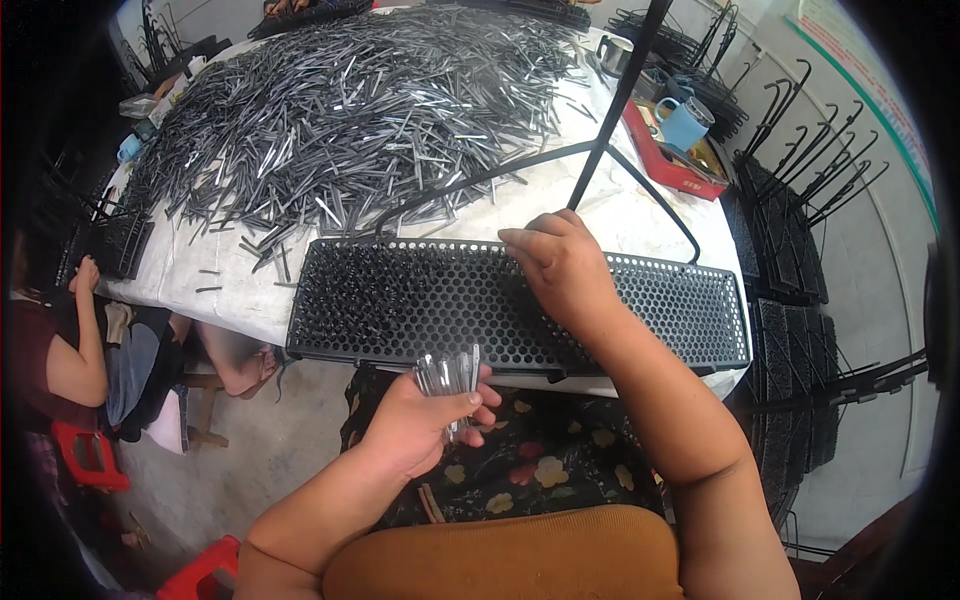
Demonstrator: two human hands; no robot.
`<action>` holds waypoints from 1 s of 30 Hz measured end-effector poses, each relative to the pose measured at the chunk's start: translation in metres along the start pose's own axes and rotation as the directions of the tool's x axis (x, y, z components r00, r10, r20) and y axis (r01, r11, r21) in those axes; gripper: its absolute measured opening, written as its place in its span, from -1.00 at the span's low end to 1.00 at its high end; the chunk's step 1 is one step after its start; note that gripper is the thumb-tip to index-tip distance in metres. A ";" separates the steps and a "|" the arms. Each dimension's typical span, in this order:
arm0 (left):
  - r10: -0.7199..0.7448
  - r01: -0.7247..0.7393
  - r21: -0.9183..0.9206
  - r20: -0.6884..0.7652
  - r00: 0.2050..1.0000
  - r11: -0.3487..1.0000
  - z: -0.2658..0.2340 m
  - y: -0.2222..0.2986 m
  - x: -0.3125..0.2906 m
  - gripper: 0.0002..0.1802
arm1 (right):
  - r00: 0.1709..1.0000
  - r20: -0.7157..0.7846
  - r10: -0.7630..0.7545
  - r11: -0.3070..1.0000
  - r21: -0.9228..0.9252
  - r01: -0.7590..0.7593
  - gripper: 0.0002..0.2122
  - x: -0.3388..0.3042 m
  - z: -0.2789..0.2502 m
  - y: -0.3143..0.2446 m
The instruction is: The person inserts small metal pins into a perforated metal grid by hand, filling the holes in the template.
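A black rectangular rack (650, 310), full of round holes, lies along the near edge of the table. Many dark slim pieces stand upright in the holes of its left part, while those on the right show bare. My left hand (425, 420) is closed round a bundle of thin, shiny grey strips (450, 375), just in front of the rack. Over the rack's middle, my right hand (565, 270) has its fingers bent together near the far rim. Whatever its fingertips hold is hidden from view.
A large heap of loose dark strips (380, 120) covers the white-topped table (200, 265). A black metal frame (598, 148) rises behind the rack. At right are a red box (680, 175), a blue mug (685, 122) and stacked racks (790, 240). Another person's arm (88, 330) shows at left.
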State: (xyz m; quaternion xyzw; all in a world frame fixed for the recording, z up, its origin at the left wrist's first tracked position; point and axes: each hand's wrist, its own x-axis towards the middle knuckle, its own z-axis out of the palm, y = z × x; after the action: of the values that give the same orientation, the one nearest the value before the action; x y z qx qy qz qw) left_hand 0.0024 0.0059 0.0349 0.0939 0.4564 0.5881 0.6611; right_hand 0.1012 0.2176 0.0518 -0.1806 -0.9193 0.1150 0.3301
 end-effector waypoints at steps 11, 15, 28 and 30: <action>0.039 -0.039 -0.008 -0.078 0.996 0.999 0.004 -0.002 0.000 -0.81 | 0.998 -0.028 -0.048 0.999 0.000 0.048 -0.89 0.003 0.003 -0.001; 0.036 -0.037 -0.013 -0.115 0.993 0.999 0.007 0.000 0.001 -0.82 | 0.995 0.088 -0.044 0.999 0.011 0.043 -0.86 0.005 0.003 -0.001; 0.110 -0.117 -0.069 -0.094 0.990 0.991 0.008 0.002 -0.003 -0.84 | 0.677 0.696 0.240 0.458 0.534 -0.711 -0.80 -0.034 -0.027 -0.062; 0.091 -0.097 -0.049 -0.101 0.991 0.994 0.012 0.003 -0.004 -0.83 | 0.674 0.700 0.238 0.468 0.525 -0.711 -0.86 -0.036 -0.025 -0.058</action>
State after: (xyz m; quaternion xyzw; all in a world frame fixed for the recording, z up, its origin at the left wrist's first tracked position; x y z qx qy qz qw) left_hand 0.0094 0.0083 0.0452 0.0683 0.4676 0.6345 0.6116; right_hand 0.1288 0.1524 0.0696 -0.2434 -0.7352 0.6303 0.0547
